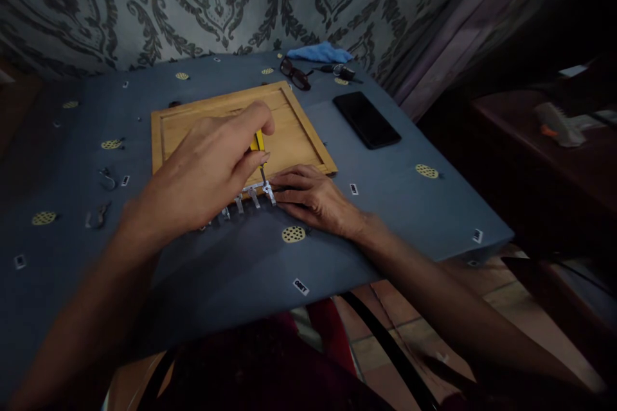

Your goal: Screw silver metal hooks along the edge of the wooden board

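My left hand (216, 154) is closed around a yellow-handled screwdriver (259, 141). The screwdriver stands nearly upright, its tip meeting a metal hook at the right end of a silvery hook rail (253, 196). That rail runs along the near edge of a framed wooden board (231, 106), which lies flat on the table. Part of the board and the rail's left end are covered by my left hand and wrist. At the board's near right corner, my right hand (315, 199) lies with its fingers stretched out, fingertips against the rail's end.
Two small metal hooks, one (107, 178) above the other (99, 215), lie left on the blue tablecloth (231, 270). A black phone (366, 119) rests right of the board. Farther back are dark sunglasses (295, 74), keys (340, 70) and a blue cloth (321, 52), near a patterned wall.
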`<state>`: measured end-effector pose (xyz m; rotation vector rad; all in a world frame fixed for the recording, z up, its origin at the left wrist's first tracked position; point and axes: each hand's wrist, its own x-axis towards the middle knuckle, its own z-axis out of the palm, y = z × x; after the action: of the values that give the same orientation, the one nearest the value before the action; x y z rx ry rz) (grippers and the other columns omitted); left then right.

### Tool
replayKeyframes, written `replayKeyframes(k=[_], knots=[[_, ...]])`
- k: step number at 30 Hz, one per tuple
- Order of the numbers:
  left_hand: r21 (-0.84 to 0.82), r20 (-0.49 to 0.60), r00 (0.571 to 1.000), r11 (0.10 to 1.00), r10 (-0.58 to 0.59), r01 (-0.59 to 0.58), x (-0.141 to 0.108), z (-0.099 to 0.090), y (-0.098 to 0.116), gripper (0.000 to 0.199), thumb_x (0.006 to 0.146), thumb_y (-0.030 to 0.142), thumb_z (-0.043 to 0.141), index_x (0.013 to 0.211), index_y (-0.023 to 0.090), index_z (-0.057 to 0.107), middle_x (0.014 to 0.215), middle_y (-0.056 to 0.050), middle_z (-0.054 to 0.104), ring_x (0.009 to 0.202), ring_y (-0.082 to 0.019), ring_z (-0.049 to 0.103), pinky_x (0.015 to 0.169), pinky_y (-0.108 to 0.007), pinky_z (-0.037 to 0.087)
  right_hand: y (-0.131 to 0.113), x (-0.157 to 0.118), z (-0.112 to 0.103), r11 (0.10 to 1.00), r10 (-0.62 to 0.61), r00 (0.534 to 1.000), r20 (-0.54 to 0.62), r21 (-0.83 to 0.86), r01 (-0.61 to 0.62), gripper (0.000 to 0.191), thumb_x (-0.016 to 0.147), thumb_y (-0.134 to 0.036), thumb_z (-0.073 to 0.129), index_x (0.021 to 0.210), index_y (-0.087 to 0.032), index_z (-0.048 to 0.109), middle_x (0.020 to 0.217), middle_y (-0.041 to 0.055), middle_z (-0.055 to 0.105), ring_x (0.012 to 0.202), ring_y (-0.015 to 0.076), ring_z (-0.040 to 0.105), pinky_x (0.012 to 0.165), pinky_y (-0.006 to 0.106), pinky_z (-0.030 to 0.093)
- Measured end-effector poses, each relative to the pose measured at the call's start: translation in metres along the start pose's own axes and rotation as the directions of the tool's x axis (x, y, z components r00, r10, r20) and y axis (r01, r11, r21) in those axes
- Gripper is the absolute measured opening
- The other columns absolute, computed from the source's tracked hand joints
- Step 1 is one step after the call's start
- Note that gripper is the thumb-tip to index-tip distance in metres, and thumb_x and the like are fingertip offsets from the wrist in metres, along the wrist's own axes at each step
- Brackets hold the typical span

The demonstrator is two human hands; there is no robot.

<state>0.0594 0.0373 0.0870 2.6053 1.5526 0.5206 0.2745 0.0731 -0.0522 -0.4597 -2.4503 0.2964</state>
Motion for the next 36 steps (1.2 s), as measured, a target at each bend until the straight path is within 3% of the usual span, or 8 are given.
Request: replayKeyframes(k=[6,11,20,26,36], knots=[[-0.004,-0.042,0.999,1.0,0.013,-0.013,0.0,0.001,0.003,0.012,0.091,0.019,0.061,0.102,0.022,0.061,0.072,0.002,0.062,0.071,-0.021,0.065,0.064,-0.032,0.045,0.0,-0.001,0.0,1.0,0.017,1.0,0.008,0.001,-0.017,0.019,0.098,-0.026,0.059,0.108,-0.02,0.075,0.12,0.0088,0.074,0.115,0.0244,0.065,0.098,0.047,0.054],[-0.013,-0.027,1.0,1.0,0.013,-0.013,0.0,0.003,0.002,0.016,0.092,0.02,0.057,0.106,0.024,0.061,0.078,0.0,0.066,0.078,-0.022,0.068,0.068,-0.033,0.048,-0.001,0.0,0.0,1.0,-0.001,1.0,-0.005,0.003,0.001,0.02,0.098,-0.026,0.058,0.107,-0.019,0.075,0.119,0.01,0.074,0.115,0.0246,0.065,0.097,0.046,0.055],[-0.085,0.119,0.993,0.996,0.025,-0.015,0.0,0.0,0.01,0.031,0.095,0.016,0.043,0.123,0.021,0.055,0.077,0.001,0.063,0.077,-0.02,0.067,0.072,-0.032,0.049,0.0,0.0,0.0,1.0,0.008,1.0,0.013,0.004,-0.008,0.021,0.098,-0.026,0.057,0.109,-0.02,0.075,0.121,0.0094,0.074,0.114,0.0246,0.065,0.098,0.047,0.054],[-0.021,0.006,1.0,1.0,0.015,-0.014,0.0,0.009,0.005,0.024,0.097,0.021,0.048,0.119,0.02,0.058,0.104,-0.005,0.069,0.091,-0.023,0.068,0.082,-0.035,0.051,-0.001,0.0,-0.001,1.0,0.008,1.0,0.015,-0.001,-0.008,0.022,0.099,-0.027,0.057,0.11,-0.019,0.075,0.121,0.0095,0.074,0.116,0.0251,0.064,0.098,0.046,0.055],[-0.051,0.0,0.997,0.996,0.071,-0.071,0.0,0.007,0.005,0.029,0.093,0.015,0.047,0.118,0.02,0.06,0.108,-0.004,0.07,0.1,-0.022,0.067,0.086,-0.033,0.052,-0.001,0.001,0.0,0.999,-0.033,0.999,-0.022,-0.017,0.033,0.02,0.097,-0.023,0.059,0.108,-0.015,0.075,0.118,0.0111,0.075,0.113,0.0256,0.066,0.097,0.045,0.056]])
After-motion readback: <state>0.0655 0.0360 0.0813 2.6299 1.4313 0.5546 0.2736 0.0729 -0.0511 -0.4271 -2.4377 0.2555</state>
